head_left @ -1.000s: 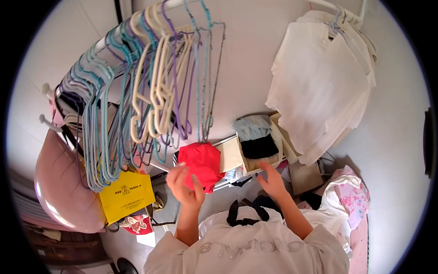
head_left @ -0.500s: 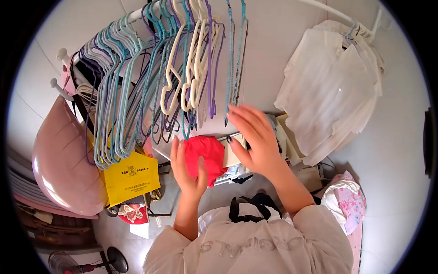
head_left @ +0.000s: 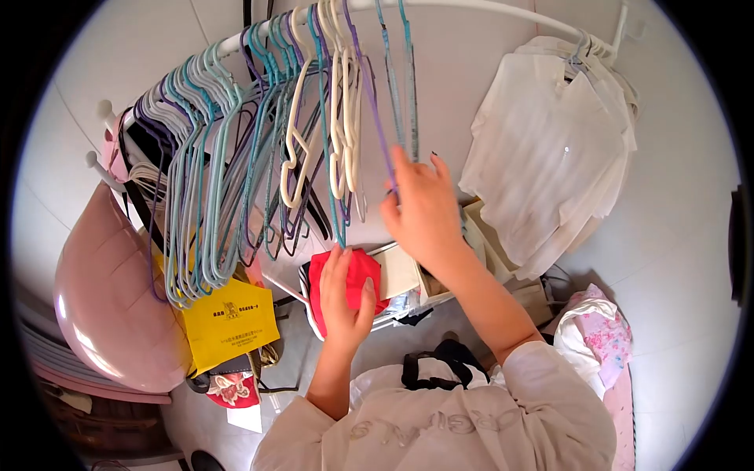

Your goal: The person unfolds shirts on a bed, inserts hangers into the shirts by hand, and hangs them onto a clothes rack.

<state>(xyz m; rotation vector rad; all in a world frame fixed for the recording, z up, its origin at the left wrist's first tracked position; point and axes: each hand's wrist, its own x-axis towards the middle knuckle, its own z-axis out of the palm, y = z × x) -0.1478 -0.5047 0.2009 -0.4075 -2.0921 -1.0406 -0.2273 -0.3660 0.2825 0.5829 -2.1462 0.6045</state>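
Overhead, seen from my head view, one purple hanger (head_left: 375, 110) hangs at twelve o'clock, my right hand (head_left: 425, 210) curled at its lower end; whether it grips, I can't tell. My left hand (head_left: 344, 304), loosely open, hovers at seven over one red cloth (head_left: 363, 271). One yellow bag (head_left: 232, 320) hangs at eight.

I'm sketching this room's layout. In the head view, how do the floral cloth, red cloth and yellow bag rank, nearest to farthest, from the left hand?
From the left hand:
1. Red cloth, right behind its fingers.
2. Yellow bag, off to the left.
3. Floral cloth, far over to the right.
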